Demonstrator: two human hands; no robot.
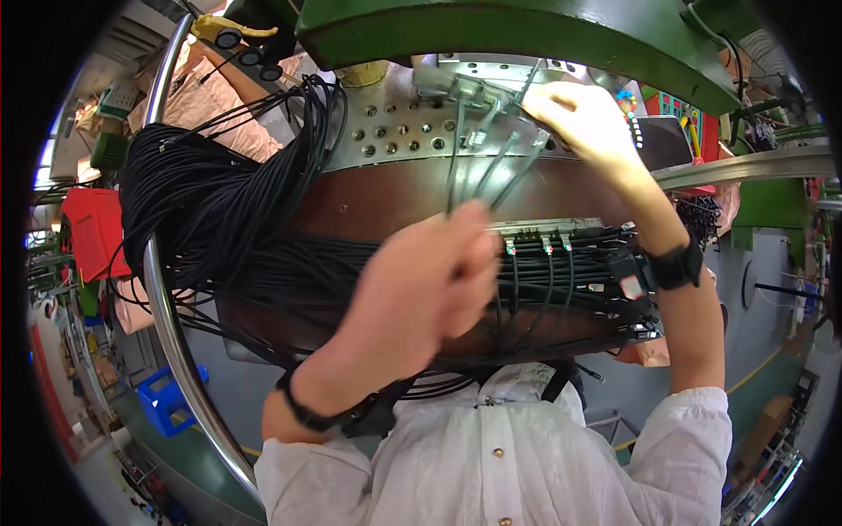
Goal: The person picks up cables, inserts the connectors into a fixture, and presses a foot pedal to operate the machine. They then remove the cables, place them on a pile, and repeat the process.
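Note:
Close in front of me, my left hand (421,285) is smeared by motion, its fingers curled. Several thin black cables (488,175) run from its fingertips toward a blurred metal fixture (474,91) under the green machine. At the fixture's right end my right hand (583,118) is closed, thumb and fingers on it. Between my arms lies a metal strip (553,226) with several cable connectors (548,244) set in a row. A thick bundle of black cables (307,267) crosses the brown worktop (368,197) below it.
A green machine body (526,31) overhangs a perforated metal plate (399,131). To the left, a big coil of black cables (202,188) hangs over a curved steel rail (167,307). A red bin (95,230) and a blue stool (168,399) stand beyond it.

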